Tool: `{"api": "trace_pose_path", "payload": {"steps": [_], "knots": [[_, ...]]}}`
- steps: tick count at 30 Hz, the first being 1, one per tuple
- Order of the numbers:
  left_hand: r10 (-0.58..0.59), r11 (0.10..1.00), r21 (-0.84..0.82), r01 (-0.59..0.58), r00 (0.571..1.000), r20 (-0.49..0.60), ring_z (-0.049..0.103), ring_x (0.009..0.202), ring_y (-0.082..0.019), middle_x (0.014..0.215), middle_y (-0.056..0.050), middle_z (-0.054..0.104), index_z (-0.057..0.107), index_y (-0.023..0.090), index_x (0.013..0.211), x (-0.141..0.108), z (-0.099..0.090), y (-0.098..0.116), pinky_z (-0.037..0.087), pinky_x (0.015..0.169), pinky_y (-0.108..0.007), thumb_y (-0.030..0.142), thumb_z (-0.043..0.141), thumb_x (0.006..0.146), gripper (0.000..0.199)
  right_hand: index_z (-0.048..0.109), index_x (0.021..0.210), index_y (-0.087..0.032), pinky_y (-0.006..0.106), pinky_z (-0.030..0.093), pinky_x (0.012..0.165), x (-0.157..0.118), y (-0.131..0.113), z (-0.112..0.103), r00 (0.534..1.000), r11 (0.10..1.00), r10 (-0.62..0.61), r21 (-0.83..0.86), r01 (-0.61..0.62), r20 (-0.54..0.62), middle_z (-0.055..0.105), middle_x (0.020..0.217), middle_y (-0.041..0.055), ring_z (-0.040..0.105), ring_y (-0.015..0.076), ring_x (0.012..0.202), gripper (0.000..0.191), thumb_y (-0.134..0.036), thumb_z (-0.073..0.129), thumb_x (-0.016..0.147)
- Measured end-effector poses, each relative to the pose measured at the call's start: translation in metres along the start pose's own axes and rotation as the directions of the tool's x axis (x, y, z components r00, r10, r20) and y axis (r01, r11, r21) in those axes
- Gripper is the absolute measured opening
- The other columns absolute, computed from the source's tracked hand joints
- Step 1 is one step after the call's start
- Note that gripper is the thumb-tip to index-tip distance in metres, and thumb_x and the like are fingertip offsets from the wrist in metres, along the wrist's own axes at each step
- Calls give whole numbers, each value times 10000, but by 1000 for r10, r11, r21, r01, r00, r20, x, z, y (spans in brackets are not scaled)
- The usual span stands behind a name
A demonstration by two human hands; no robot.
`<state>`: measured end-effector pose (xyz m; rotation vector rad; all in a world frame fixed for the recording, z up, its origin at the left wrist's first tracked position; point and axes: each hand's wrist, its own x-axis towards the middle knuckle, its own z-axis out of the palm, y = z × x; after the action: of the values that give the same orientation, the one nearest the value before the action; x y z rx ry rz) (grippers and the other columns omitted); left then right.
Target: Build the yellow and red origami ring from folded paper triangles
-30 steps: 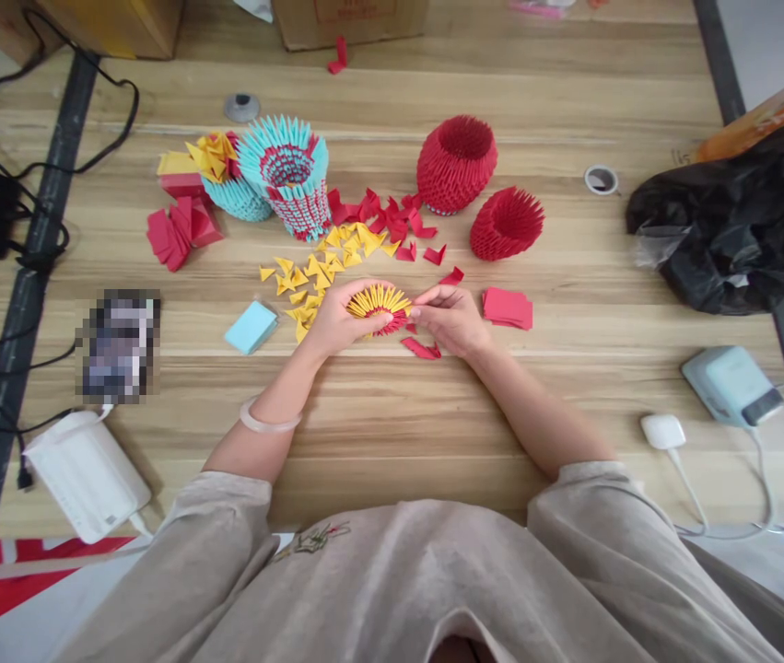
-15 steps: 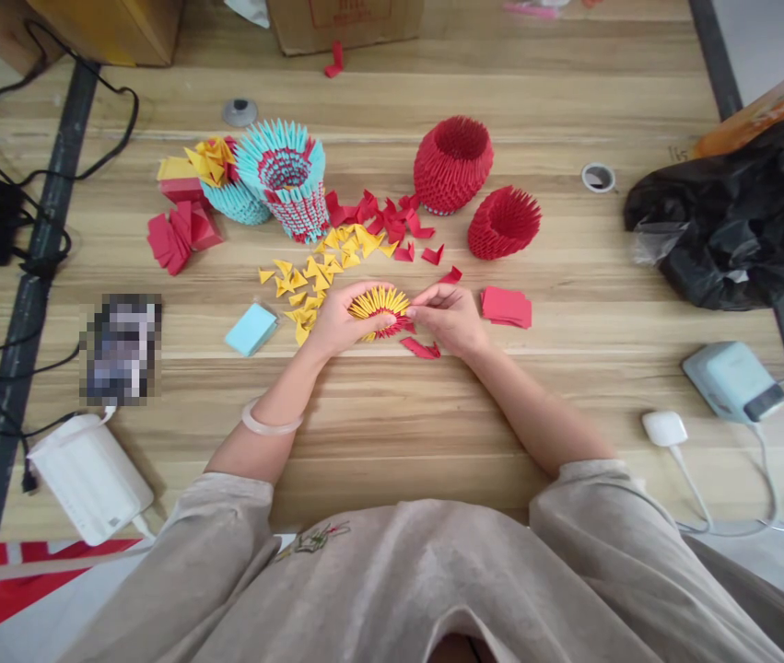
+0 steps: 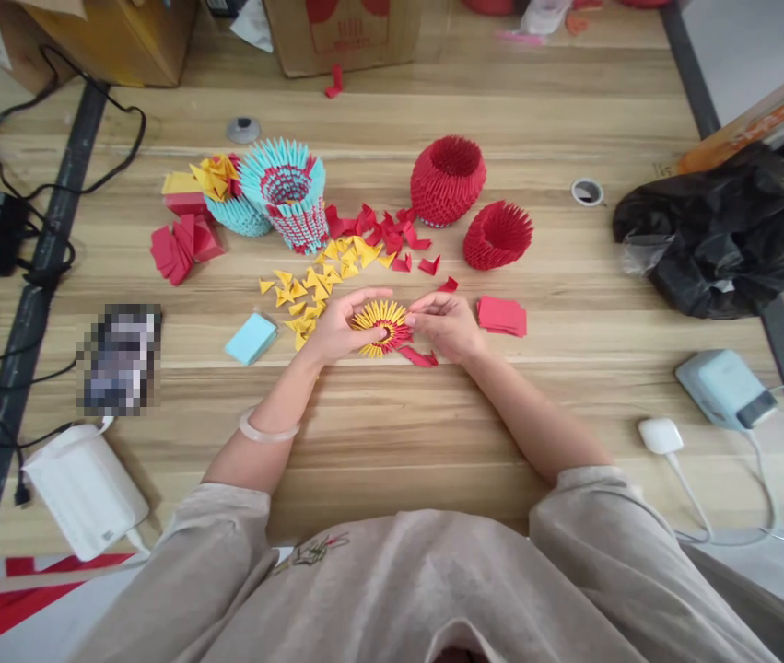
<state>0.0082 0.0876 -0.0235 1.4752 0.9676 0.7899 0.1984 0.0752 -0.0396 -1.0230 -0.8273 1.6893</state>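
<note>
A round paper ring (image 3: 380, 315), yellow spikes outside and red and yellow pieces inside, lies between my hands. My left hand (image 3: 340, 330) grips it from the left, thumb across its near side. At its right edge, my right hand (image 3: 448, 326) is closed, fingertips pinched; what they hold is too small to make out. Loose red pieces (image 3: 419, 356) lie just below the right fingers. Folded yellow pieces (image 3: 315, 281) are scattered beyond the left hand, with folded red pieces (image 3: 392, 228) farther back.
A blue-and-red paper vase (image 3: 293, 198) stands back left, two red paper vessels (image 3: 448, 180) back right. Blue paper (image 3: 251, 339) and red paper (image 3: 502, 316) flank the hands. A phone (image 3: 122, 357), power bank (image 3: 87, 488) and black bag (image 3: 723, 230) lie farther out.
The camera view has shifted slightly, showing more of the table's far side. The ring now faces the camera more, with its centre visible. Both hands stay at it.
</note>
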Motion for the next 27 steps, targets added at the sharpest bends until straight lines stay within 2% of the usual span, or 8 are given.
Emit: {"api": "trace_pose_path", "payload": {"steps": [5,10,21,27], "knots": [[54,986,165,-36,993,-104,627,796,-174,893,-37,677,650,137,969,1,4,-1,502,715,-279,134,612,575,395,683,642,-172,224,535,597,-2,3,3,1000,997,-27,-69,27,-1,711,638,-2,636,98,563,271,-290,856,469],[54,976,218,-28,992,-116,602,706,-154,795,-11,663,659,147,930,0,7,-5,480,656,-261,160,625,570,362,667,617,-168,221,526,546,-3,3,4,1000,996,-14,-86,12,-23,696,593,-2,634,109,540,280,-295,858,456],[73,966,256,-39,989,-125,586,713,-147,816,-10,657,661,152,938,-1,8,-9,470,654,-252,165,630,585,354,634,596,-171,220,519,531,-4,3,6,999,991,-50,-122,49,-5,687,594,-4,621,104,532,281,-297,852,473],[82,966,255,-44,987,-141,607,765,-167,857,-22,671,659,149,929,-1,9,-6,487,710,-276,166,623,577,354,626,587,-160,230,512,548,-3,3,7,998,990,-56,-130,53,-19,685,606,5,618,105,545,281,-282,853,474]]}}
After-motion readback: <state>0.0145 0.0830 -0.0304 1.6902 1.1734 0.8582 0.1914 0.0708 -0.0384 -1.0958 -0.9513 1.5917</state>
